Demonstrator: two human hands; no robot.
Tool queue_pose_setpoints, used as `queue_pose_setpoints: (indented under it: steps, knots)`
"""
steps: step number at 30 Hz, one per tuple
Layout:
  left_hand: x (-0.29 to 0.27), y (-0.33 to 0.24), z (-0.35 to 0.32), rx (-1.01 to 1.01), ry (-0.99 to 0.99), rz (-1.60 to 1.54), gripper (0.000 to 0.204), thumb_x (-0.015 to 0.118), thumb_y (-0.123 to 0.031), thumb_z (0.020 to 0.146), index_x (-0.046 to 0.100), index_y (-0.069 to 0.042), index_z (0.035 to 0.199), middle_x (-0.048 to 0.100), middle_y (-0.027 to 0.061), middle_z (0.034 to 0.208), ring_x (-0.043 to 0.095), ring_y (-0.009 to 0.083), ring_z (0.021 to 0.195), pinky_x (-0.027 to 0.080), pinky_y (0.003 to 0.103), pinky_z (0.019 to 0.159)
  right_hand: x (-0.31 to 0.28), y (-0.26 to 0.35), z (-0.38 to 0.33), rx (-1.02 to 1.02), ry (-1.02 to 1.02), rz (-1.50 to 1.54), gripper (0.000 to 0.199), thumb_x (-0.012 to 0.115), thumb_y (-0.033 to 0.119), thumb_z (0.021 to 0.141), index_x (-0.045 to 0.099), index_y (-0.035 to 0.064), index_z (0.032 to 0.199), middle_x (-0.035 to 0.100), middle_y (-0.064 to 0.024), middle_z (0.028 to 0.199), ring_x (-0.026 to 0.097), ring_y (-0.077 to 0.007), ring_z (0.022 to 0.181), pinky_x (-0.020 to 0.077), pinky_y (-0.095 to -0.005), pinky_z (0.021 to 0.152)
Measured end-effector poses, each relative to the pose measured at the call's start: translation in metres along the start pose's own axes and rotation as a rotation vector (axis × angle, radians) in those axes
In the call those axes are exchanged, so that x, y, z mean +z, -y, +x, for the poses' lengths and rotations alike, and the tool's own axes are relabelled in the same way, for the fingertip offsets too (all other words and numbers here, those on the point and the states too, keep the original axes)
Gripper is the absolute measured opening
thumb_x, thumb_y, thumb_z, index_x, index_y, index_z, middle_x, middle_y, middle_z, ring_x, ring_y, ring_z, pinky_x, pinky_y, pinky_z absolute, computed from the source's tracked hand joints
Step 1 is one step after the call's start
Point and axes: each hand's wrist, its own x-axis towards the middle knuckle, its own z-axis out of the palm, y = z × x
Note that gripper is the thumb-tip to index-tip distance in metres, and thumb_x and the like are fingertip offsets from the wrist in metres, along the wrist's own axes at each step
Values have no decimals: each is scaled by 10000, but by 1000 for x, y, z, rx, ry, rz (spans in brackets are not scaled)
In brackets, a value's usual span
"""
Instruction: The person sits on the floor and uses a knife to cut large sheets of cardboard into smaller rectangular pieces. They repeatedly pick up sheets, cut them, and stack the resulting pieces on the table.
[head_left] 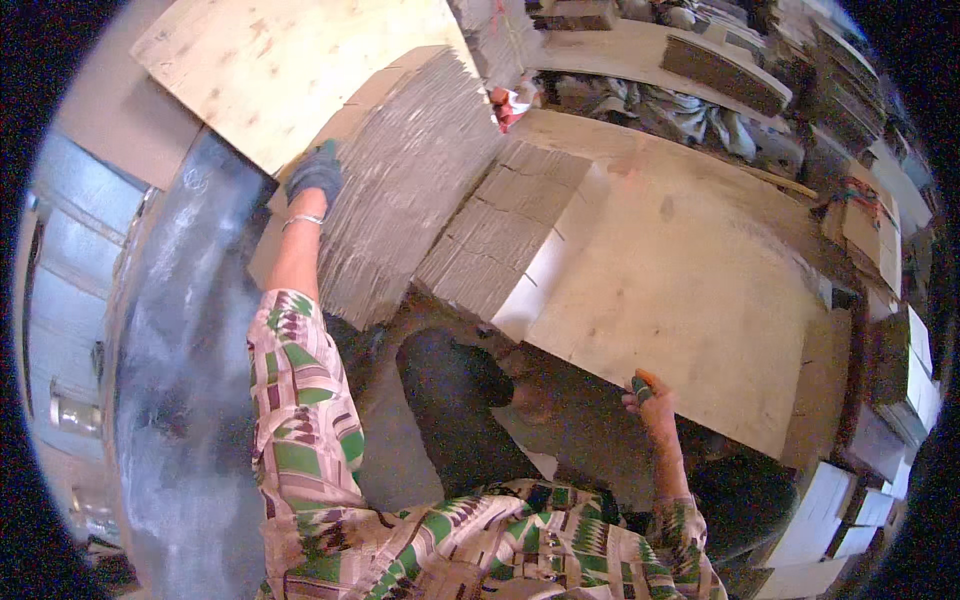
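Observation:
My left hand, in a dark grey glove with a green patch, reaches to the near end of a tall stack of flat cardboard. Its fingers curl over the cardboard edge, just beside a pale plywood board. My right hand is closed around a small orange object, its kind too small to make out; something dark green shows at the fingers. That hand is by the near edge of a wide plywood tabletop. A lower cardboard stack lies on the tabletop's left part.
A blue-grey smooth surface runs down the left side. Boxes and bundled cardboard line the right. Behind the tabletop are a shelf with flat cardboard and crumpled sheeting. A red and white item sits behind the stacks.

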Motion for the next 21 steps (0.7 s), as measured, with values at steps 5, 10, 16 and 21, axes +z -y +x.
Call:
queue_pose_setpoints:
  steps: [5, 10, 16, 21]
  knots:
    - [-62, -110, -16, -168, 286, 152, 543, 479, -338, 982, 450, -112, 1475, 457, 206, 1501, 477, 367, 1360, 396, 532, 1097, -1, 203, -86, -339, -83, -68, 367, 631, 260, 989, 634, 46, 1288, 725, -134, 1045, 698, -172, 837, 553, -294, 712]
    - [-36, -197, -125, 224, -420, -65, 543, 549, -329, 978, 478, -83, 1457, 489, 180, 1482, 414, 359, 1393, 294, 495, 1165, 7, 346, -209, -1130, 524, 444, 292, 624, 208, 960, 677, 40, 1192, 726, -144, 1079, 700, -199, 835, 532, -299, 679]
    - [188, -333, -293, 666, -63, -583, 590, 636, -330, 915, 494, -88, 1435, 522, 173, 1434, 443, 362, 1359, 341, 509, 1144, 1, 400, -227, -1572, 776, 337, 212, 598, 123, 925, 706, 38, 1087, 727, -120, 1050, 685, -194, 823, 499, -302, 649]
    - [152, -442, -401, 1038, 106, -646, 493, 639, -357, 895, 575, -86, 1301, 556, 164, 1380, 491, 370, 1311, 370, 519, 1100, -15, 383, -266, -1863, 752, 182, 186, 576, 53, 897, 729, 37, 1000, 727, -99, 1026, 672, -189, 812, 471, -305, 624]
